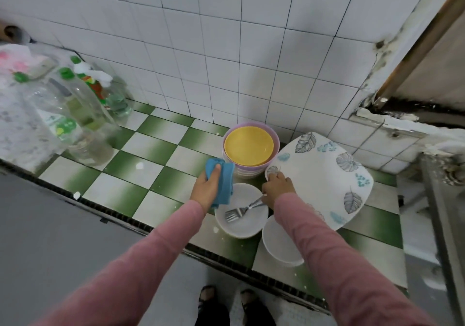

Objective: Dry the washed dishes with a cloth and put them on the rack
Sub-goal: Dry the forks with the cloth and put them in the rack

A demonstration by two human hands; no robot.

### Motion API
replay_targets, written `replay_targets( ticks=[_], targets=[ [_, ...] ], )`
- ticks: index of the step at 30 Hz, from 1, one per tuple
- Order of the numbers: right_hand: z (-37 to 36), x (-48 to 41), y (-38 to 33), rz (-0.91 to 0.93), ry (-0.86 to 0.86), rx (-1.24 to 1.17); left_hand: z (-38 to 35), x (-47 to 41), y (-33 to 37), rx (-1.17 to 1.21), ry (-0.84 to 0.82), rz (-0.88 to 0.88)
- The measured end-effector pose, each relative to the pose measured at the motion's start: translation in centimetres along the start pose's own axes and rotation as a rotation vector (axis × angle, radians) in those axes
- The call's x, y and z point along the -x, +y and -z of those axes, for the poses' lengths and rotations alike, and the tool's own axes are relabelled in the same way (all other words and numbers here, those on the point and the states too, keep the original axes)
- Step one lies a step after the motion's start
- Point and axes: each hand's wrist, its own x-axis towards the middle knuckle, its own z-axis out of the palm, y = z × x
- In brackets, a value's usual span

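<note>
My left hand [207, 187] grips a blue cloth [224, 182] above a white bowl [241, 222] that holds two forks [241, 210]. My right hand [276, 189] reaches to the near corner of a large square white plate with leaf prints [324, 177], fingers curled on its edge; the fork handles lie under that hand. A yellow plate [247, 147] lies on top of a stack of pink bowls [251, 172] behind the hands. Another white bowl [276, 245] stands under my right sleeve, partly hidden.
The dishes stand on a green and white checked tile counter [156, 164] against a white tiled wall. Several plastic bottles [80, 109] crowd the left end. A metal frame [442, 212] stands at the right. The counter's front edge runs diagonally below my arms.
</note>
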Motion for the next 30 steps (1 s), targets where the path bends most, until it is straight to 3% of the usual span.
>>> replay_targets(
  ticks=[5, 13, 18, 27, 30],
  targets=[
    [0.4, 0.2, -0.8, -0.059, 0.031, 0.02, 0.8, -0.2, 0.1, -0.048, -0.057, -0.028],
    [1.5, 2.3, -0.9, -0.039, 0.095, -0.162, 1.7, -1.3, 0.0, 0.003, -0.108, -0.068],
    [2.2, 4.9, -0.9, -0.12, 0.247, -0.267, 1.9, -1.8, 0.5, 0.043, -0.11, -0.11],
    [2.1, 8.2, -0.6, -0.429, 0.483, -1.127, 1.6, -2.1, 2.1, 0.064, -0.11, -0.217],
    [3.0, 9.3, -1.1, -0.421, 0.534, -1.442, 1.4, -1.6, 3.2, 0.085, -0.131, -0.235]
  ],
)
